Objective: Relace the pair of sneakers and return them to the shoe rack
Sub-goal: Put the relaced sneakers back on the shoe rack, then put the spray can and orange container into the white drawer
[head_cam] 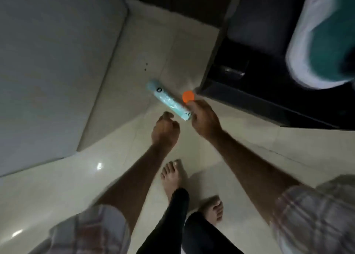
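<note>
Head view: right hand (203, 119) closed around the near end of a pale blue cylindrical spray can (169, 102), small orange round cap (188, 96) at its fingertips. Can's long axis running far-left to near-right over the tiled floor (57, 196). Left hand (165, 131) loosely curled, holding nothing, just left. White-and-teal sneaker (324, 42) blurred, far right, on the dark shoe rack (249, 77), nearer the right hand.

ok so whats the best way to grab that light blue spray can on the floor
Grip the light blue spray can around the middle of its round body, coming from above. It lies on its side on the tiled floor, so the sides are open to fingers and thumb. The right hand, holding the orange cap, crowds the near end; the left hand looks free.
</note>
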